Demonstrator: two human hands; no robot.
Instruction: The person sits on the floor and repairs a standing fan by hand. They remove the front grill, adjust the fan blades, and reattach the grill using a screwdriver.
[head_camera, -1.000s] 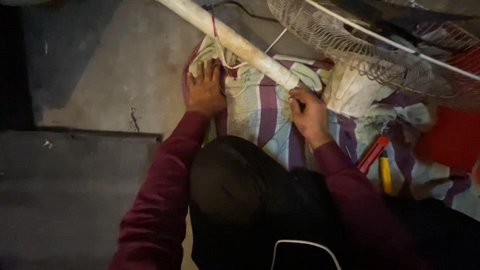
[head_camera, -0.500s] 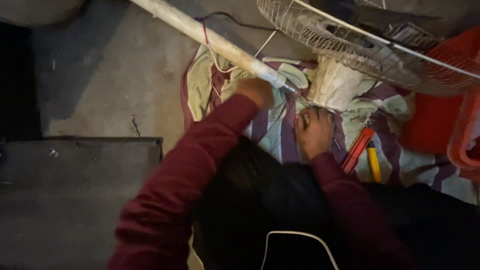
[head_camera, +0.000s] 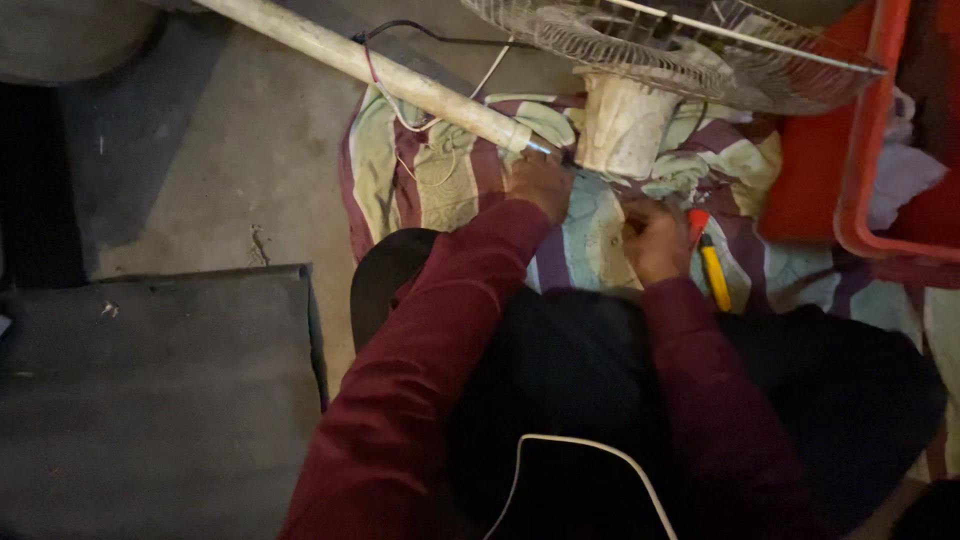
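The pole (head_camera: 400, 78), a pale tube, lies slanted across the concrete floor (head_camera: 200, 160), its lower end over the striped cloth (head_camera: 440, 170) just beside the fan motor (head_camera: 618, 125). The left hand (head_camera: 540, 183) sits at that pole end, fingers curled down onto it; whether they truly clasp it cannot be told from above. The right hand (head_camera: 655, 238) rests on the cloth below the motor, fingers clenched, and what they hold, if anything, is hidden. A thin white wire (head_camera: 440, 120) and a dark cord (head_camera: 400, 32) loop around the pole. Just right of the right hand lies a screwdriver (head_camera: 712, 270) with a yellow and red handle. The wire fan guard (head_camera: 690, 45) tilts above the motor. A red crate (head_camera: 870, 150) stands to the right, touching the cloth. A dark slab (head_camera: 150, 380) lies at lower left.
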